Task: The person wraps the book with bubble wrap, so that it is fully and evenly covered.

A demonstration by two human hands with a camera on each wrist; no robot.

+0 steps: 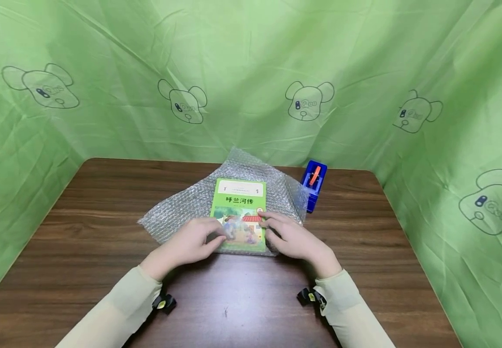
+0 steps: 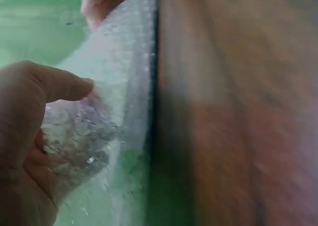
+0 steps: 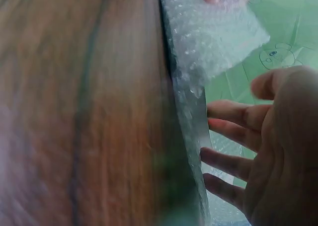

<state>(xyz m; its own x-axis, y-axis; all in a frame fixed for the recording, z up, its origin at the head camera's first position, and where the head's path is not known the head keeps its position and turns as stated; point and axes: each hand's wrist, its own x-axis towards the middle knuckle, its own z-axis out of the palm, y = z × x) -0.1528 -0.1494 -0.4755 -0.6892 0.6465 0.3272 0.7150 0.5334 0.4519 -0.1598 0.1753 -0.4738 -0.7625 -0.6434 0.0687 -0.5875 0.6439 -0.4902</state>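
Note:
A green book (image 1: 239, 193) with an illustrated cover lies face up on a sheet of bubble wrap (image 1: 181, 208) spread over the table. My left hand (image 1: 192, 241) is at the book's lower left. In the left wrist view, that hand (image 2: 25, 112) pinches a folded flap of bubble wrap (image 2: 74, 151) between thumb and fingers. My right hand (image 1: 292, 237) lies at the book's right edge. The right wrist view has its fingers (image 3: 228, 164) spread and fairly straight, with fingertips against the edge of the book and wrap. Part of the lower cover looks hazy beneath the film.
A blue tape dispenser (image 1: 315, 186) with an orange roll core stands at the back right, touching or close to the wrap's right corner. The brown wooden table (image 1: 103, 203) is enclosed by green cloth walls (image 1: 251, 58) at the back and sides.

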